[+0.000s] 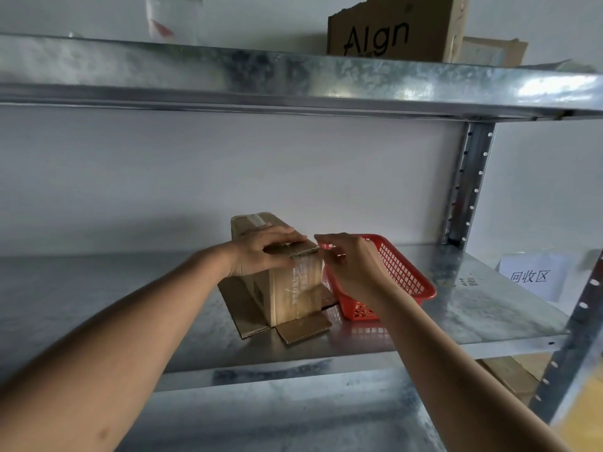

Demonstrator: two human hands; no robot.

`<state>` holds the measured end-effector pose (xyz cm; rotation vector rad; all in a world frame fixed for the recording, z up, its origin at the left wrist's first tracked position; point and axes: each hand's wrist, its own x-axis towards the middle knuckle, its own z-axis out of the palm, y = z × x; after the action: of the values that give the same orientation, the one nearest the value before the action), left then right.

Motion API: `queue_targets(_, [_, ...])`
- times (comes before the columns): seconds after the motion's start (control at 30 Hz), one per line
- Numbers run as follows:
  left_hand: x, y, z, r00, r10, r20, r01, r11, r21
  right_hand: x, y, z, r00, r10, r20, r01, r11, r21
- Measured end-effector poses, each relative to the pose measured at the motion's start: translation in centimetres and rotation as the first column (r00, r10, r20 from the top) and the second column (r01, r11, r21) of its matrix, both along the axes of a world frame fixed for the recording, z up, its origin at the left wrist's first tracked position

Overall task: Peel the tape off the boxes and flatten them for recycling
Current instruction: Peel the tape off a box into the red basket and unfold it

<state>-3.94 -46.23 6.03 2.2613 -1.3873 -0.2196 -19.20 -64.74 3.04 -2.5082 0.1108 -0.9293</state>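
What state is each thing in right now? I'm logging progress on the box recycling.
cardboard box: standing on the shelf, not flattened, bottom flaps splayed out, top taped.
left hand: pressing on the box top.
right hand: fingers at the top edge, apparently pinching tape.
red basket: beside the box.

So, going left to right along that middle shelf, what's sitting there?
Cardboard box with the left hand resting on top → right hand at the box's taped edge → red basket → white paper sign.
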Motion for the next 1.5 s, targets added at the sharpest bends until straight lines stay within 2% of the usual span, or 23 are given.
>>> queue_targets(0.17, [0.2,1.6,1.5,0.990,-0.059,-0.130,0.069,0.995,0.072,1.0,0.7,-0.1,0.992,0.120,-0.028,-0.120,0.992,-0.028])
queue_targets(0.3, [0.9,3.0,2.6,0.973,-0.103,-0.208,0.130,0.984,0.119,1.2,1.1,-0.1,0.983,0.181,0.005,-0.181,0.979,0.092])
queue_targets(0.43, [1.0,3.4,2.5,0.962,-0.109,-0.249,0.127,0.990,0.057,1.5,1.1,-0.9,0.956,0.282,0.085,-0.295,0.912,0.285])
queue_targets(0.5, [0.7,3.1,2.2,0.976,-0.044,-0.211,0.050,0.999,0.022,1.6,1.1,-1.4,0.943,0.315,0.109,-0.332,0.857,0.394])
queue_targets(0.6, [0.4,1.8,1.5,0.998,0.043,-0.036,-0.042,0.999,0.012,1.8,1.3,-2.0,0.940,0.307,0.146,-0.339,0.817,0.466])
queue_targets(0.7, [-0.1,0.8,1.8,0.994,0.110,0.012,-0.111,0.989,0.101,1.8,2.0,-2.8,0.948,0.268,0.174,-0.319,0.815,0.484])
queue_targets(0.83, [-0.4,0.3,2.0,0.988,0.147,0.056,-0.157,0.953,0.259,1.5,3.3,-4.1,0.965,0.121,0.233,-0.209,0.891,0.404])
queue_targets(0.93, [-0.5,0.5,1.9,0.991,0.122,0.053,-0.132,0.951,0.280,1.4,4.3,-4.4,0.963,0.020,0.270,-0.104,0.949,0.298])
queue_targets(1.07, [-0.4,0.7,1.9,0.992,0.117,0.045,-0.125,0.953,0.274,0.9,5.4,-4.2,0.957,-0.087,0.276,0.013,0.966,0.259])
queue_targets(1.3, [0.1,0.6,1.3,0.991,0.131,0.030,-0.134,0.958,0.253,0.5,6.2,-4.1,0.958,-0.113,0.263,0.076,0.986,0.148])
queue_targets(1.5, [0.2,0.7,1.2,0.992,0.128,0.016,-0.128,0.962,0.241,0.4,6.3,-4.3,0.949,-0.084,0.305,0.056,0.993,0.100])
